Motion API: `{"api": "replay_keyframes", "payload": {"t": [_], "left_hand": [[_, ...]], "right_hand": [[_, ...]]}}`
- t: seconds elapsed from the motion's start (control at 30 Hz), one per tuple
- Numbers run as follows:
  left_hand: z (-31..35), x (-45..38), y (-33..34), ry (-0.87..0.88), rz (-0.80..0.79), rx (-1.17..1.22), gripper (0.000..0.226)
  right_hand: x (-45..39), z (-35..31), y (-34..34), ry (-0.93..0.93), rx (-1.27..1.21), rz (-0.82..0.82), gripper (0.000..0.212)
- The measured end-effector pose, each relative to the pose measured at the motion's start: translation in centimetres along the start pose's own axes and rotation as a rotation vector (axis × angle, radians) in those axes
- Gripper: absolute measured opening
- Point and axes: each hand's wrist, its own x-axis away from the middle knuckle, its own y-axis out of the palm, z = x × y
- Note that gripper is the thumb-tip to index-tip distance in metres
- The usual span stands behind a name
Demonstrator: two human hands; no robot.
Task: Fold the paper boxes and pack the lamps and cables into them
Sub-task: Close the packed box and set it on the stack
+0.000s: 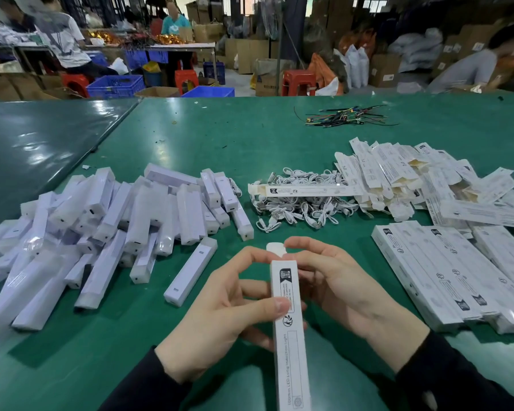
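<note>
Thin white cardboard makes the long box [288, 330] that both hands hold upright-slanted over the near middle of the green table [250, 137]. The left hand [220, 318] grips it around the middle, with the thumb pressed across the printed front face and the other fingers curled behind. The right hand [339, 292] is at the right side of the box's far end, with its fingers curved toward the small end flap [275, 249], which still stands open; whether they really pinch the flap or only touch it, I cannot tell.

I judge that the box is very light and a little stiff along its length, but its walls will dent or buckle if they are squeezed hard. So the hold should stay on the edges, where the folds give strength, and the flap should be pushed at its tip and not at the crease.

To the left lies a heap of white lamps [107, 221], hard plastic and smooth, probably slippery, so they are best taken around the middle. Far of the hands there is a pile of white cables [303, 209], soft and easy to tangle. Flat unfolded boxes [413, 179] lie at the far right, and finished boxes [457, 271] are stacked at the near right.
</note>
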Motion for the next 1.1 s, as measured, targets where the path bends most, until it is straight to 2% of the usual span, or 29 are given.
{"api": "replay_keyframes", "payload": {"t": [0.1, 0.27, 0.37, 0.47, 0.63, 1.1], "left_hand": [[-0.04, -0.07, -0.12, -0.013, 0.0, -0.017, 0.03], [-0.22, -0.31, -0.18, -0.017, 0.062, -0.011, 0.031], [-0.29, -0.35, -0.22, -0.006, 0.083, -0.021, 0.025], [-0.45, -0.32, 0.0, 0.004, 0.119, -0.047, 0.025], [-0.56, -0.38, 0.19, 0.015, 0.153, -0.022, 0.042], [-0.64, -0.36, -0.08, -0.019, 0.136, -0.049, 0.038]], "right_hand": [[0.01, 0.04, -0.17, -0.005, 0.025, 0.012, 0.05], [0.1, 0.33, -0.23, -0.042, 0.065, -0.048, 0.015], [0.31, 0.29, -0.04, -0.068, 0.086, -0.066, 0.031], [0.33, 0.18, -0.02, -0.07, 0.107, -0.066, 0.037], [0.45, 0.05, -0.08, -0.08, 0.063, -0.059, 0.03], [0.54, 0.36, 0.13, -0.143, 0.139, 0.002, 0.029]]}}
